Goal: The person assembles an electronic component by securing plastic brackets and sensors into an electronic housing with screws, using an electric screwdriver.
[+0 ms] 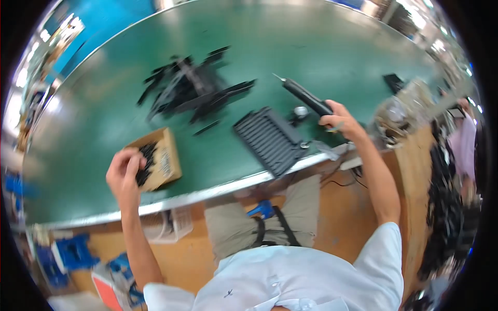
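Observation:
My left hand (124,168) reaches into a small cardboard box (165,155) of small black parts (147,158) near the table's front edge, its fingers pinched over the parts. My right hand (340,120) grips the handle of a black electric screwdriver (306,96), which points up and to the left with its thin bit over the green table (290,46). A black ribbed tray-like part (270,140) lies between my hands, close to the table's edge. A small round silver object (300,111) sits next to the screwdriver.
A heap of long black plastic pieces (192,90) lies in the middle of the table. A clear bag of small items (399,116) sits at the right end, a black object (393,82) behind it. Blue crates (72,251) stand on the floor at the left.

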A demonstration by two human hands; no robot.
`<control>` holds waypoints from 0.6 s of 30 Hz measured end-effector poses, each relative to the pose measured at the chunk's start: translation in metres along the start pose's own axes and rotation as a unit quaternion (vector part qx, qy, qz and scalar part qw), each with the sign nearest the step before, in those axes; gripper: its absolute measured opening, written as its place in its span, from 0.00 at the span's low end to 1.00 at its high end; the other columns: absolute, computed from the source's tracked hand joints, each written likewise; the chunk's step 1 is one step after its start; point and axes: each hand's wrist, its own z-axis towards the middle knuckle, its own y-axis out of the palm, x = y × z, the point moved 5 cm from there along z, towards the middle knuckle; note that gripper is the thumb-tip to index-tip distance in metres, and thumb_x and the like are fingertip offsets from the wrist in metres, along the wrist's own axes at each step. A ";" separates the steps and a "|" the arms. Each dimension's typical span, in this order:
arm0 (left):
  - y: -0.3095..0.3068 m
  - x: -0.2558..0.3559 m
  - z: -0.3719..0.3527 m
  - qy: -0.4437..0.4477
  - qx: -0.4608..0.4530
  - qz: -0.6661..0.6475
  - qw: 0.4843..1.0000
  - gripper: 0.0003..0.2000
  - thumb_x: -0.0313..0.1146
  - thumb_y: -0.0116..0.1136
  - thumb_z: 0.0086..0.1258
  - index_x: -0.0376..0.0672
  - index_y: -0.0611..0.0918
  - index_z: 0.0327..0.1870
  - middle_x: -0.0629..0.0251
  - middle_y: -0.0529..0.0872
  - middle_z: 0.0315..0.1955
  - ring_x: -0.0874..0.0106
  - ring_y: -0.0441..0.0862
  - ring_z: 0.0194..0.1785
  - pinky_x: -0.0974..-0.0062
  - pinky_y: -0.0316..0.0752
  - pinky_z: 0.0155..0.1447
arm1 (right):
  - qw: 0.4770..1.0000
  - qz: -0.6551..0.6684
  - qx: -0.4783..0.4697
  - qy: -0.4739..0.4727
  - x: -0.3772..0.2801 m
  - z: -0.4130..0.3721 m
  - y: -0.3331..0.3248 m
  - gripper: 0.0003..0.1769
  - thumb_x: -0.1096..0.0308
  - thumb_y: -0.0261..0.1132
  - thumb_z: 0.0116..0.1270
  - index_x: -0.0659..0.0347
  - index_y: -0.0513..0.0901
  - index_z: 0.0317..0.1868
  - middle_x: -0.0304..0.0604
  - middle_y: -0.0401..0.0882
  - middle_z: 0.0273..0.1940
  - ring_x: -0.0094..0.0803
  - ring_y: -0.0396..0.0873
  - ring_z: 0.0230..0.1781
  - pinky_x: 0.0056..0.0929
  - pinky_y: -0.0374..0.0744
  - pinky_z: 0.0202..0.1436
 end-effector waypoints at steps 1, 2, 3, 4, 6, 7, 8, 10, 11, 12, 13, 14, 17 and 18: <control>0.015 0.000 -0.008 -0.005 -0.022 -0.012 1.000 0.06 0.22 0.61 0.77 0.32 0.84 0.49 0.63 0.86 0.36 0.75 0.83 0.39 0.76 0.79 0.47 | 0.998 0.056 0.014 0.014 0.004 -0.012 -0.007 0.16 0.73 0.69 0.59 0.62 0.78 0.49 0.33 0.72 0.27 0.20 0.70 0.19 0.23 0.67 0.19; 0.028 0.000 -0.015 -0.010 -0.039 -0.020 0.999 0.08 0.23 0.60 0.78 0.32 0.84 0.53 0.63 0.86 0.36 0.75 0.82 0.39 0.77 0.78 0.45 | 0.993 0.114 0.023 0.022 0.005 -0.025 -0.010 0.15 0.73 0.70 0.61 0.60 0.77 0.47 0.32 0.71 0.27 0.19 0.70 0.18 0.22 0.66 0.19; 0.050 0.008 -0.022 -0.016 -0.050 -0.050 0.997 0.08 0.23 0.60 0.79 0.33 0.83 0.54 0.63 0.86 0.36 0.75 0.83 0.38 0.77 0.79 0.45 | 0.990 0.135 0.038 0.002 0.002 -0.040 -0.016 0.14 0.71 0.71 0.64 0.59 0.76 0.46 0.32 0.71 0.27 0.19 0.70 0.18 0.22 0.65 0.19; 0.073 0.017 -0.030 -0.023 -0.060 -0.078 0.995 0.09 0.24 0.60 0.79 0.33 0.83 0.56 0.63 0.86 0.36 0.76 0.83 0.38 0.78 0.79 0.44 | 0.986 0.158 0.050 -0.019 -0.001 -0.057 -0.019 0.13 0.69 0.72 0.66 0.58 0.75 0.45 0.32 0.72 0.27 0.18 0.70 0.18 0.21 0.65 0.19; 0.102 0.002 -0.042 -0.040 -0.132 -0.139 0.981 0.11 0.24 0.61 0.79 0.34 0.83 0.58 0.62 0.87 0.35 0.74 0.85 0.33 0.77 0.81 0.39 | 0.964 0.242 0.107 -0.039 -0.002 -0.093 -0.023 0.17 0.53 0.66 0.78 0.58 0.75 0.50 0.35 0.75 0.30 0.21 0.74 0.21 0.21 0.68 0.19; 0.121 -0.004 -0.049 -0.057 -0.152 -0.178 0.971 0.10 0.23 0.61 0.79 0.33 0.83 0.57 0.61 0.88 0.35 0.73 0.86 0.33 0.76 0.82 0.40 | 0.935 0.324 0.133 -0.055 -0.001 -0.112 -0.021 0.20 0.49 0.62 0.81 0.58 0.75 0.53 0.37 0.77 0.33 0.23 0.75 0.21 0.22 0.70 0.20; 0.142 -0.004 -0.058 -0.077 -0.170 -0.215 0.959 0.09 0.23 0.61 0.79 0.32 0.84 0.55 0.60 0.88 0.35 0.73 0.86 0.33 0.75 0.83 0.40 | 0.899 0.403 0.155 -0.071 -0.003 -0.131 -0.016 0.23 0.45 0.58 0.83 0.58 0.75 0.57 0.39 0.78 0.35 0.24 0.76 0.21 0.22 0.72 0.20; 0.178 0.002 -0.069 -0.093 -0.197 -0.241 0.946 0.06 0.19 0.62 0.76 0.29 0.86 0.49 0.55 0.89 0.36 0.69 0.88 0.33 0.72 0.85 0.41 | 0.881 0.450 0.130 -0.071 0.008 -0.160 -0.008 0.28 0.42 0.53 0.85 0.58 0.74 0.65 0.44 0.79 0.37 0.27 0.76 0.21 0.23 0.73 0.18; 0.193 0.003 -0.074 -0.109 -0.218 -0.230 0.942 0.07 0.22 0.62 0.78 0.30 0.86 0.51 0.57 0.88 0.37 0.69 0.86 0.34 0.72 0.84 0.40 | 0.873 0.475 0.093 -0.070 0.017 -0.175 -0.003 0.29 0.42 0.53 0.85 0.59 0.73 0.66 0.44 0.79 0.37 0.27 0.76 0.21 0.24 0.73 0.17; 0.207 0.001 -0.077 -0.119 -0.237 -0.247 0.932 0.08 0.22 0.61 0.78 0.30 0.86 0.52 0.56 0.88 0.38 0.69 0.86 0.36 0.71 0.84 0.42 | 0.861 0.502 0.051 -0.067 0.025 -0.188 0.007 0.29 0.42 0.53 0.85 0.59 0.73 0.67 0.44 0.78 0.36 0.27 0.76 0.20 0.24 0.72 0.16; 0.217 0.001 -0.081 -0.138 -0.243 -0.245 0.928 0.08 0.22 0.62 0.78 0.29 0.86 0.53 0.56 0.88 0.38 0.69 0.86 0.37 0.71 0.83 0.44 | 0.860 0.505 0.062 -0.045 0.034 -0.201 0.016 0.30 0.42 0.53 0.85 0.60 0.73 0.69 0.44 0.78 0.36 0.27 0.76 0.20 0.24 0.71 0.15; 0.224 -0.002 -0.083 -0.155 -0.244 -0.251 0.924 0.09 0.23 0.63 0.78 0.29 0.85 0.54 0.57 0.88 0.39 0.69 0.86 0.37 0.72 0.83 0.45 | 0.859 0.507 0.067 -0.025 0.041 -0.210 0.025 0.31 0.42 0.53 0.85 0.60 0.72 0.71 0.44 0.78 0.35 0.27 0.75 0.19 0.24 0.71 0.14; 0.230 -0.006 -0.080 -0.190 -0.239 -0.290 0.907 0.10 0.25 0.64 0.78 0.30 0.85 0.54 0.56 0.89 0.38 0.69 0.88 0.37 0.72 0.85 0.43 | 0.863 0.496 0.083 -0.051 0.046 -0.231 0.051 0.37 0.41 0.63 0.79 0.63 0.70 0.72 0.44 0.77 0.34 0.26 0.76 0.19 0.23 0.72 0.15; 0.230 -0.008 -0.081 -0.202 -0.238 -0.312 0.897 0.09 0.26 0.65 0.79 0.31 0.85 0.53 0.56 0.90 0.37 0.69 0.89 0.36 0.72 0.85 0.42 | 0.866 0.486 0.092 -0.071 0.046 -0.240 0.056 0.38 0.42 0.67 0.76 0.64 0.70 0.71 0.43 0.78 0.34 0.26 0.76 0.20 0.23 0.73 0.16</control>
